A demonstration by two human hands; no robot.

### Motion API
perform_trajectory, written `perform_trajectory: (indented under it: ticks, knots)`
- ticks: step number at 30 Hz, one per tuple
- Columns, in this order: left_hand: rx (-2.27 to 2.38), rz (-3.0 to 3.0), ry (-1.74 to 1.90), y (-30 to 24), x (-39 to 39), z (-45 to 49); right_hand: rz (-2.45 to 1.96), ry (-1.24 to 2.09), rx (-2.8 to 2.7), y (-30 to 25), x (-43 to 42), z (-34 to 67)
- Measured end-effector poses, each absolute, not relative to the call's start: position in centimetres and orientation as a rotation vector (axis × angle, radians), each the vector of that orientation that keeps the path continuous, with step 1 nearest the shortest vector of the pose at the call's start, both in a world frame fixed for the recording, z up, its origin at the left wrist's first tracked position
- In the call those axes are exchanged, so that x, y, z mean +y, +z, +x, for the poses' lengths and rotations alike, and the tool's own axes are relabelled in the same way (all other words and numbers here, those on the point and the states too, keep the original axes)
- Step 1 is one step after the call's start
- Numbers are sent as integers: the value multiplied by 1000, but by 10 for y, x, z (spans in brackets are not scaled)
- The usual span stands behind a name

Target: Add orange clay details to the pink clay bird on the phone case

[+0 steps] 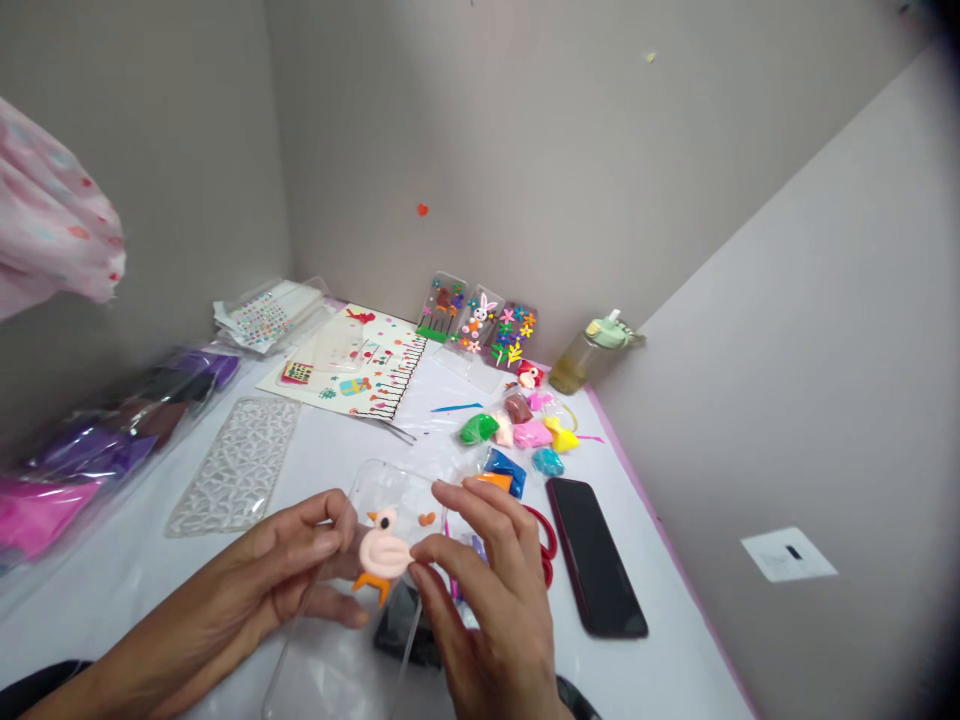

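Observation:
My left hand grips a clear phone case by its side, with some fingers behind the see-through back. On the case is a pale peach clay bird with a black eye, an orange beak and orange legs. A small brown-orange clay piece sits to the right of the bird's head. My right hand pinches the bird's pointed tail between thumb and forefinger, its other fingers raised.
Right of my hands lie a black phone and red-handled scissors. Beyond are several wrapped clay lumps, a bottle and decorated cases. To the left are a textured clear case, a drawn-on sheet and bagged clay.

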State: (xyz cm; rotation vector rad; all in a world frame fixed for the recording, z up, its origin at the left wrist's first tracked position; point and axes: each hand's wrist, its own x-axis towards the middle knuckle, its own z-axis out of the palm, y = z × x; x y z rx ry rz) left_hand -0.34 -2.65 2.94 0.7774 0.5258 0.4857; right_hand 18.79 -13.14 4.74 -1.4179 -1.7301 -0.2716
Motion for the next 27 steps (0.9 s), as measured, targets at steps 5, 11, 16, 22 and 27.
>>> perform_trajectory:
  ticks: [5,11,16,22,27]
  knots:
    - [533,775,488,29,-26,-2,-1411,-220,-1712,48,-133,189]
    - [563,771,525,30,-25,0,-1412,148,-1321,40,-135,192]
    - [556,765,573,24,-26,2,-1253,837,-947,35,-127,190]
    - [534,785,542,16,-24,2,-1164,1055,-846,36,-121,185]
    - [554,814,561,16,-25,-1,-1341,484,-1024,31,-125,182]
